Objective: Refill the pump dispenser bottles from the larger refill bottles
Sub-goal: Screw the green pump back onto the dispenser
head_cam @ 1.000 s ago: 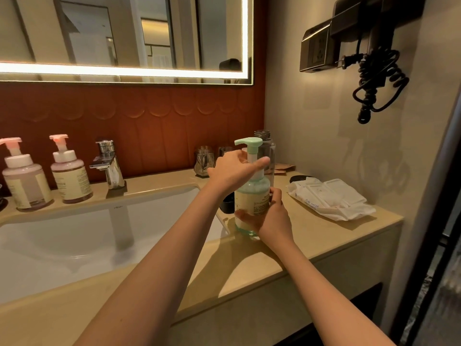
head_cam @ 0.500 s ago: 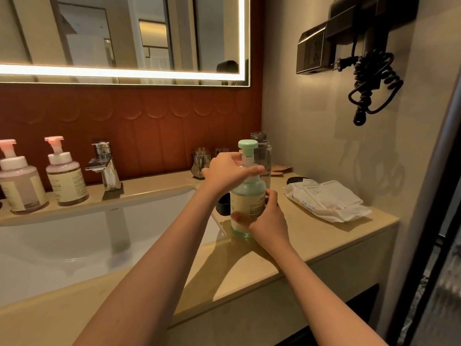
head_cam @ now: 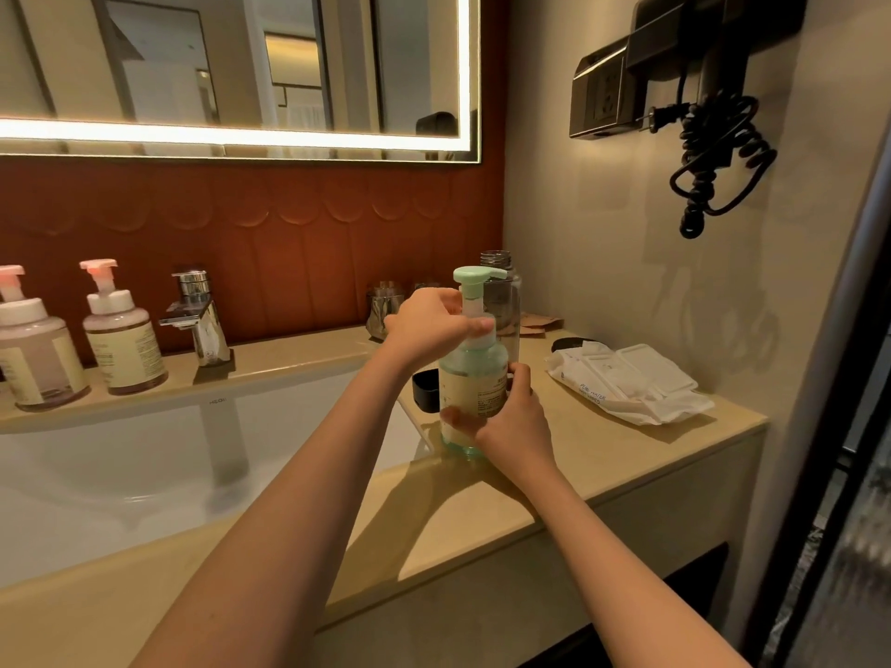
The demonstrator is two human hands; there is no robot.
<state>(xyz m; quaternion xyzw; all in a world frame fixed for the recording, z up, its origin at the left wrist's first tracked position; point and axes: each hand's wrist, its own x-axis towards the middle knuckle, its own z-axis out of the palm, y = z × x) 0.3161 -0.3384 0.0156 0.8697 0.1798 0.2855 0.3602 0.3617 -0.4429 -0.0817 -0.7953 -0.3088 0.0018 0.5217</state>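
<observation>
My left grip [head_cam: 429,325] is closed round the white collar of the pump [head_cam: 475,277], just under its green head, with the fingers curled over the neck of the green bottle [head_cam: 477,388]. My right grip [head_cam: 511,419] holds the lower body of the same bottle: the thumb lies across the front, under the label, and the fingers go round the right side. The bottle stands upright on the surface [head_cam: 482,518], beside the right end of the sink [head_cam: 144,474], and it looks pale green through its clear wall. Just behind it stands a clear bottle [head_cam: 506,301] with an open threaded neck and no cap on it; I cannot tell how much is inside. A black cap [head_cam: 426,392] lies on the surface just left of the green bottle, partly hidden by my left arm. To the right, near the wall, lies a white pack of wipes [head_cam: 627,383]. At the back, behind my left grip, there is a glass [head_cam: 383,306]. On the ledge at the far left two pink bottles [head_cam: 123,339] with pumps stand side by side, and the faucet [head_cam: 200,320] is just right of them. Above is a mirror [head_cam: 241,65] with a lit strip along its edge, and a hair dryer [head_cam: 713,151] with a coiled cord hangs on the right wall.
</observation>
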